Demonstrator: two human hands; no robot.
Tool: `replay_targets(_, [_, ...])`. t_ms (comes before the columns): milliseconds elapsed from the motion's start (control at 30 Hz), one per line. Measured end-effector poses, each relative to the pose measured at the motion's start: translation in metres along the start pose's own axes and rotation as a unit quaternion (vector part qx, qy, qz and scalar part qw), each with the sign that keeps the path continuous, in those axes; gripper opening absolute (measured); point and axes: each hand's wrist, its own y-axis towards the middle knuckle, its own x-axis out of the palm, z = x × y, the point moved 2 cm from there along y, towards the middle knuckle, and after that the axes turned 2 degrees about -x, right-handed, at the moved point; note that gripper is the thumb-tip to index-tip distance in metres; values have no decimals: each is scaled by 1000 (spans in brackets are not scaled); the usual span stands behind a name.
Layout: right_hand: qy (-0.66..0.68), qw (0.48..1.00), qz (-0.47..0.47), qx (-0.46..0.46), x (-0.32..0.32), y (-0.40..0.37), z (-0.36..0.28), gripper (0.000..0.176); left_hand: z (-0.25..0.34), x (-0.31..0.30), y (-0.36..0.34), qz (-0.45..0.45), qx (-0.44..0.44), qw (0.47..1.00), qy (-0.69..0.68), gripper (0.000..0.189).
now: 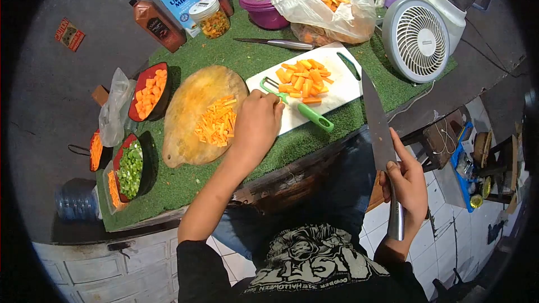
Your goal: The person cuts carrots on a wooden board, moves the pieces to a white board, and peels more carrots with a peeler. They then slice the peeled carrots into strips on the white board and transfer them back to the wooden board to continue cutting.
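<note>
My right hand [405, 182] grips a large kitchen knife [379, 118] by its metal handle, off the table's front edge, blade pointing up and away. Curled over the gap between the two boards, my left hand [259, 120] has its fingertips beside a green peeler [311, 115]; what they hold, if anything, is hidden. The peeler lies across the white cutting board [345, 94], in front of carrot pieces [305, 78]. To the left, a round wooden cutting board [185, 106] bears thin carrot sticks [217, 122].
Bowls of diced carrot [150, 95] and chopped green vegetable [130, 169] stand at the left. Behind the boards are a second knife [275, 43], a jar [209, 18], a milk carton [179, 3], brown bottles [159, 25], a plastic bag [303, 11] and a fan [416, 39].
</note>
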Motion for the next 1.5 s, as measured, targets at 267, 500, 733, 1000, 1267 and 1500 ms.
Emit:
replay_targets(267, [9, 1000, -4, -8, -3, 3, 7, 66, -6, -1, 3, 12, 85, 996, 13, 12])
replay_targets(500, [0, 1000, -8, -10, -3, 6, 8, 66, -4, 4, -9, 63, 93, 994, -9, 14])
replay_targets(733, [-9, 1000, -10, -25, 1, 8, 11, 66, -2, 9, -1, 87, 68, 994, -7, 13])
replay_targets(1000, [-1, 1000, -3, -18, -3, 5, 8, 66, -20, 0, 1, 26, 108, 992, -54, 14])
replay_targets(1267, [1, 1000, -7, -16, -2, 7, 11, 67, -32, -19, 0, -37, 157, 986, -31, 20])
replay_targets(1500, [-1, 1000, 11, -15, 0, 3, 8, 66, -39, -56, 10, 31, 91, 995, -33, 19])
